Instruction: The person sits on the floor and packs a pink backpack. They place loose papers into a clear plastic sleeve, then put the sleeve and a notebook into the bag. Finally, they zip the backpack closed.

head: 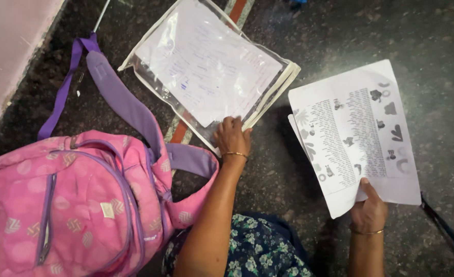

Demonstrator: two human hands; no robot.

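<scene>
Clear plastic folder (206, 72) flat on floor; printed sheets (355, 136) held up, tilted.

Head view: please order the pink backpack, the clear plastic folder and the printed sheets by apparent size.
1. Pink backpack, largest, though nearest the camera.
2. Clear plastic folder.
3. Printed sheets, somewhat smaller than the folder.

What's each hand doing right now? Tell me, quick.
Left hand: fingers pressed on the clear plastic folder, not gripping.
Right hand: closed on the printed sheets.
</scene>
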